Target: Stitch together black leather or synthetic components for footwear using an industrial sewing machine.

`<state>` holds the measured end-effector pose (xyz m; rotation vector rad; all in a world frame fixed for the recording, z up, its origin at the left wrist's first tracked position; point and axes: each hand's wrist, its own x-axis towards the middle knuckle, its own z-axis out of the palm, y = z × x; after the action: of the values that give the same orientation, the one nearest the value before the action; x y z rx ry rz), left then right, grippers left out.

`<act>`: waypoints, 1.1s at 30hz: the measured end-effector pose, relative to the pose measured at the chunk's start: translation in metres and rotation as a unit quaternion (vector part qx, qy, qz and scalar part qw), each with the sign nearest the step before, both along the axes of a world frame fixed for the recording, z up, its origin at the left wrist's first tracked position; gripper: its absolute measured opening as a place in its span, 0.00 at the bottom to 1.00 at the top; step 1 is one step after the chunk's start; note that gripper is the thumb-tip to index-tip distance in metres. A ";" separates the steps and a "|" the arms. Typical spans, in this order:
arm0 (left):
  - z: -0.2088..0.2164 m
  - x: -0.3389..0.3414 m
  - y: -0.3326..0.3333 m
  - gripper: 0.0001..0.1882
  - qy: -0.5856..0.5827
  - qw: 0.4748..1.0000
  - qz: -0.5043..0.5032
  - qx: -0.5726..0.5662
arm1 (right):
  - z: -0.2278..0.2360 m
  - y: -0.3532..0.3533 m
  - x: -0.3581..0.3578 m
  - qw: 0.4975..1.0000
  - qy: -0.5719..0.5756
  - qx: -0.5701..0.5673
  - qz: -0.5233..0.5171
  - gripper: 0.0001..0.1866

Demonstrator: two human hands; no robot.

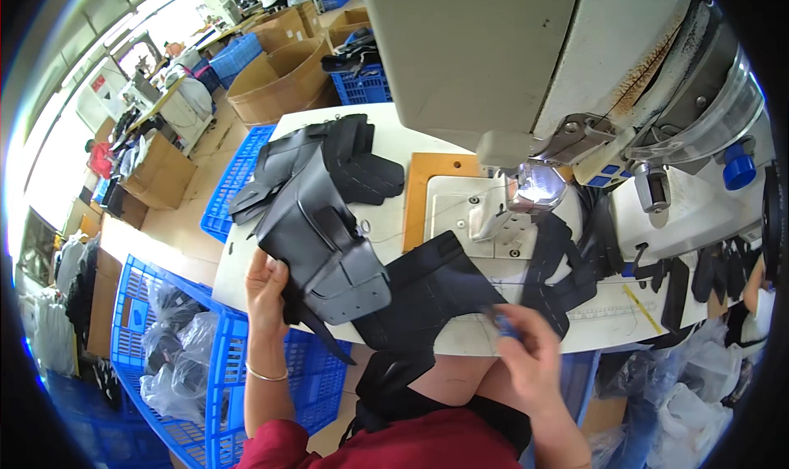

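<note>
My left hand (pixel 266 291) grips the edge of a black leather bag piece (pixel 301 222) with a flap and pocket, tilted above the left part of the table. From it a black strap (pixel 330 341) hangs down. My right hand (pixel 532 346) is closed around a small blue tool (pixel 505 326), partly hidden by the fingers and blurred, so its kind is unclear. Between my hands a flat black cut panel (pixel 436 281) lies over the table's front edge. Behind the bag piece rests a stack of similar black pieces (pixel 363 158).
A sewing machine (pixel 477 50) with a lit needle area stands over the white table (pixel 460 337). Blue crates (pixel 215 387) with plastic-wrapped goods are at left. Black straps (pixel 723 272) lie at right; plastic bags (pixel 682 420) sit below. Cardboard boxes (pixel 279 78) stand behind.
</note>
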<state>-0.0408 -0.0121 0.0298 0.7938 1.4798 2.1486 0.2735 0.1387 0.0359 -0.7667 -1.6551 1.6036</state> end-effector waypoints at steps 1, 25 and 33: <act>-0.003 0.003 -0.004 0.24 -0.011 1.000 -0.002 0.002 | -0.002 -0.008 -0.020 0.989 0.066 -0.124 0.054 0.19; 0.026 -0.011 0.010 0.18 0.021 0.992 0.120 0.022 | 0.004 -0.018 -0.073 0.867 0.195 -0.410 0.206 0.11; -0.021 -0.122 0.118 0.15 0.060 0.943 0.226 -0.237 | -0.019 -0.005 -0.010 0.962 0.127 -0.241 -0.005 0.15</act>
<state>-0.1630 0.1057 0.0089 0.4453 2.3068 1.9146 0.2635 0.1334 0.0171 -0.7616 -1.0879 2.0341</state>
